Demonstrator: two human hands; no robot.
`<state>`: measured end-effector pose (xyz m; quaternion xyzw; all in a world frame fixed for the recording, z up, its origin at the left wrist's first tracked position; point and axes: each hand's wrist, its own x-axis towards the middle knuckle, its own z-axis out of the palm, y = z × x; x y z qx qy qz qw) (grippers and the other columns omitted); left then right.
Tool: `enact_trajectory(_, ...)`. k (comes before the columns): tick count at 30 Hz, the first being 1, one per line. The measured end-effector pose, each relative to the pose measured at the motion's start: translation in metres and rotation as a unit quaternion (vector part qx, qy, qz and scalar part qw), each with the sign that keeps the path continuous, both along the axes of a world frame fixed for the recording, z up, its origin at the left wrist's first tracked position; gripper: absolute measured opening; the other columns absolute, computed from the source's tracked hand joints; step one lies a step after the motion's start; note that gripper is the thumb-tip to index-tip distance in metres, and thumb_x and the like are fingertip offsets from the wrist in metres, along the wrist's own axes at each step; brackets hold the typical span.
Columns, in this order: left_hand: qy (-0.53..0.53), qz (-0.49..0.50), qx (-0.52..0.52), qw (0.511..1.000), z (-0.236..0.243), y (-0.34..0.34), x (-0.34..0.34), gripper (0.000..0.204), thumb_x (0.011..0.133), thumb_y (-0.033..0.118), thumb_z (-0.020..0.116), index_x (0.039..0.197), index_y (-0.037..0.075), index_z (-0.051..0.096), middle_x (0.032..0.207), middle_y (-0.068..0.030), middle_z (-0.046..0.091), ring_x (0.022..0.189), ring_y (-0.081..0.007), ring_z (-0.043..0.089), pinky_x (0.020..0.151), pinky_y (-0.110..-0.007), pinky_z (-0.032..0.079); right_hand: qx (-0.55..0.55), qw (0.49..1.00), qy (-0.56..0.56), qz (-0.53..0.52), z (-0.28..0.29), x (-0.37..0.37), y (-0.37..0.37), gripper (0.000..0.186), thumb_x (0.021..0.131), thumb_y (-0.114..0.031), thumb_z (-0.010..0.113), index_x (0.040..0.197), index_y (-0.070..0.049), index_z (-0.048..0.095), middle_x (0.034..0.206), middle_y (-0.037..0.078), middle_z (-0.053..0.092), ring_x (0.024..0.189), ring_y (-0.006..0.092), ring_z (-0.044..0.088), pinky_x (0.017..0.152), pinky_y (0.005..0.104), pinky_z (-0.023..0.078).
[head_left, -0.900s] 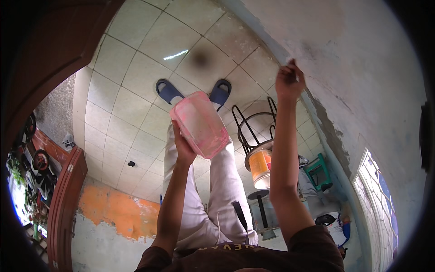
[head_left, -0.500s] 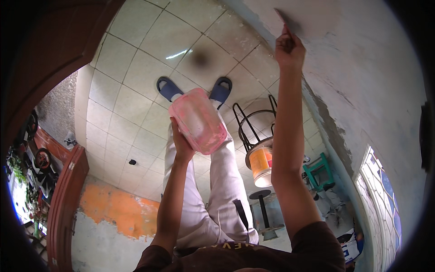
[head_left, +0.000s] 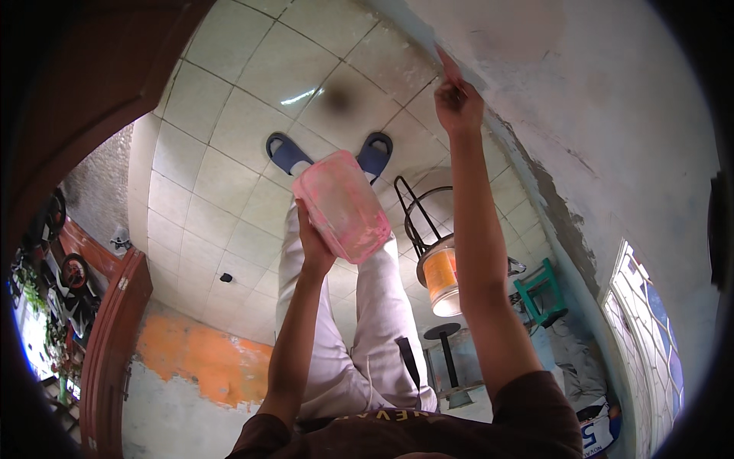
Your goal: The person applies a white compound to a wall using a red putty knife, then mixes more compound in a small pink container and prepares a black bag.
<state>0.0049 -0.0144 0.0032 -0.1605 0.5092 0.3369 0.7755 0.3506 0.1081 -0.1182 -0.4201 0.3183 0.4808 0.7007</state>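
My left hand (head_left: 314, 243) grips a translucent pink plastic tub (head_left: 348, 205) by its lower left side, holding it in front of my legs. Pale residue seems to coat the tub inside. Stretched out to the far right, my right hand (head_left: 459, 107) is closed around a thin, flat, reddish putty scraper (head_left: 449, 66). The scraper lies close to the lower edge of the pale patched wall (head_left: 581, 84); whether its edge touches the wall I cannot tell. My fingers hide its grip.
Right of my legs, an orange and white bucket (head_left: 440, 275) rests on a dark metal-framed stool (head_left: 432, 245), partly behind my right forearm. A green plastic stool (head_left: 541, 294) stands by the wall. At left is a brown door (head_left: 115, 352). Tiled floor (head_left: 229, 145) surrounds my blue sandals (head_left: 287, 153).
My right hand and the scraper have moved left and down along the wall toward its lower edge. The pink tub has shifted slightly right, still in my left hand.
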Motion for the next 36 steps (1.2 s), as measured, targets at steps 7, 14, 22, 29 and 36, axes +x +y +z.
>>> enact_trajectory(7,0.046,-0.031,-0.022,0.998,0.008,0.005,-0.004,0.076,0.099,0.067,0.038,0.152,0.014,0.032,0.149,-0.0065,0.041,0.136,-0.0264,0.042,0.113,-0.044,0.037,0.037,0.997,-0.053,0.051,-0.013,0.011,0.022,0.012,0.091,-0.006,0.063,0.103,-0.003,0.061,0.095,0.009,0.064,0.087,0.0213,0.060,0.074,0.0336,0.052)
enact_trajectory(14,0.049,-0.020,0.034,0.998,0.009,0.010,-0.011,0.076,0.098,0.067,0.040,0.152,0.014,0.033,0.150,-0.0075,0.041,0.137,-0.0274,0.041,0.112,-0.045,0.038,0.085,0.973,-0.142,0.160,0.104,-0.035,-0.029,0.017,0.094,-0.012,0.065,0.110,-0.011,0.062,0.104,0.001,0.065,0.095,0.0139,0.060,0.088,0.0330,0.047)
enact_trajectory(22,0.060,-0.032,0.116,0.991,0.032,0.064,0.005,0.071,0.101,0.062,0.039,0.151,0.011,0.034,0.149,-0.0090,0.043,0.135,-0.0261,0.044,0.111,-0.044,0.040,0.103,0.938,-0.173,0.284,0.211,-0.087,-0.072,0.025,0.097,-0.012,0.062,0.121,-0.006,0.062,0.113,0.003,0.066,0.103,0.0136,0.061,0.094,0.0354,0.046)
enact_trajectory(29,0.131,-0.114,0.224,0.959,0.061,0.090,0.018,0.074,0.100,0.065,0.037,0.151,0.012,0.031,0.148,-0.0084,0.041,0.137,-0.0261,0.041,0.112,-0.044,0.038,0.134,0.940,-0.169,0.265,0.247,-0.111,-0.071,0.028,0.096,-0.005,0.060,0.123,0.002,0.062,0.121,0.009,0.065,0.113,0.0177,0.059,0.102,0.0374,0.045)
enact_trajectory(36,0.151,-0.099,0.262,0.948,0.061,0.088,0.008,0.074,0.100,0.063,0.038,0.152,0.010,0.028,0.147,-0.0085,0.040,0.136,-0.0248,0.041,0.112,-0.042,0.038,0.145,0.933,-0.182,0.274,0.264,-0.124,-0.069,0.023,0.096,-0.004,0.060,0.118,0.002,0.064,0.121,0.010,0.064,0.113,0.0184,0.059,0.101,0.0361,0.044)
